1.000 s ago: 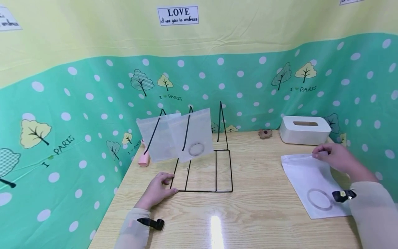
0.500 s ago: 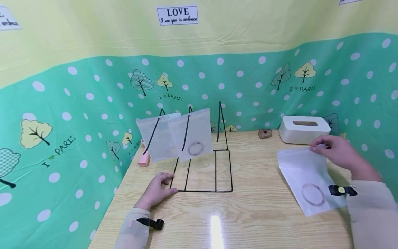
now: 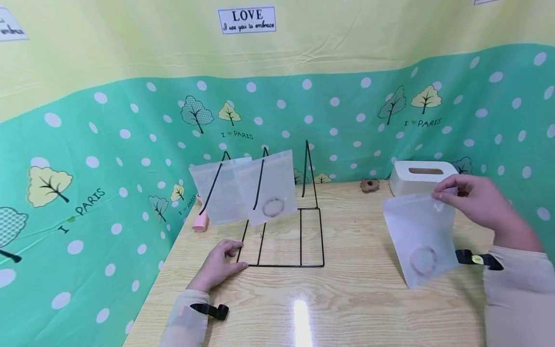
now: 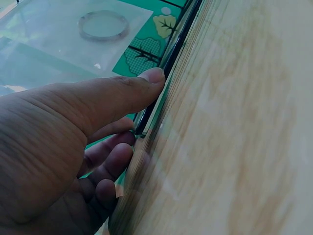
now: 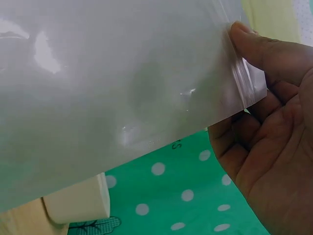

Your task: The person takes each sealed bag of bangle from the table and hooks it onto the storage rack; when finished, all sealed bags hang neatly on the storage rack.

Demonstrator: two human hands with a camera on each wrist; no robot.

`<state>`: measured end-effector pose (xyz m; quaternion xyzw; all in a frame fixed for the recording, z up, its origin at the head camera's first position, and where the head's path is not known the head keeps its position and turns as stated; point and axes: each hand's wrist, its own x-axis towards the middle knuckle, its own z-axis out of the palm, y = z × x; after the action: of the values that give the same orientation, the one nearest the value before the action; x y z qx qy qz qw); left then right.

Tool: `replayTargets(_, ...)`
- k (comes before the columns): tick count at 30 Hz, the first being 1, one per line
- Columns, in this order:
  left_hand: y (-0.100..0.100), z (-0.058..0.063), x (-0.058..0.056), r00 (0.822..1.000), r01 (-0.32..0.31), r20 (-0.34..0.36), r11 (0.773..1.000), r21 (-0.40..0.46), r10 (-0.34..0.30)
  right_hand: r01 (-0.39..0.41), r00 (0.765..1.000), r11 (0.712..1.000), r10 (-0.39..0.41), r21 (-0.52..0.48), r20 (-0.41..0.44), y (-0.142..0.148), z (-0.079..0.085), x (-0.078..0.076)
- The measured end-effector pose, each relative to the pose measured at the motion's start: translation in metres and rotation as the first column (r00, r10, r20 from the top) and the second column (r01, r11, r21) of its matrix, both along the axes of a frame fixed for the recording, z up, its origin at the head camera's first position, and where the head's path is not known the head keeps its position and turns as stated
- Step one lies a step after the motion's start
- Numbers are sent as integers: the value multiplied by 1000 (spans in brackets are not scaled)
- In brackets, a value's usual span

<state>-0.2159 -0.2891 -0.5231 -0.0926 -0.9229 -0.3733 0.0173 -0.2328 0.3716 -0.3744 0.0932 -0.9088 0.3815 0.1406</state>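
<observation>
In the head view my left hand grips the front left corner of a black wire rack standing on the table. The left wrist view shows its thumb on the black wire and the other fingers curled beside it. My right hand pinches the top zip edge of a frosted zip bag, which hangs tilted over the right of the table. A round ring mark shows low on it. Two similar bags, a left one and a right one, stand upright between the rack's wire dividers.
A white tissue box stands at the back right, partly behind my right hand. Left of it lies a small brown object. A pink object is behind the rack's left side. A patterned green curtain surrounds the table.
My right hand has lifted the zip bag from the tabletop, up and slightly left, so it now hangs more upright. My left hand and the rack have stayed in place.
</observation>
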Motion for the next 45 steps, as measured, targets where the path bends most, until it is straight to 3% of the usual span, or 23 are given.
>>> replayTargets(12, -2, -2, -1, 1000, 13, 1, 1000, 18, -13, -12, 997, 998, 7, -63, -81, -23, 20, 12)
replayTargets(18, -1, -2, -1, 1000, 7, -4, 1000, 2, -7, -40, 984, 991, 18, -124, -179, -35, 26, 19)
replayTargets(27, 0, 0, -1, 1000, 5, 2, 1000, -4, -5, -20, 968, 990, -16, -140, -252, -50, 34, 26)
replayTargets(41, -1, -1, -2, 1000, 11, -6, 1000, -1, -11, -62, 916, 992, 13, -108, -402, -70, 46, 44)
replayTargets(45, -1, -1, -1, 1000, 10, -1, 1000, 0, -10, -104, 903, 984, 33, -144, -429, -77, 49, 49)
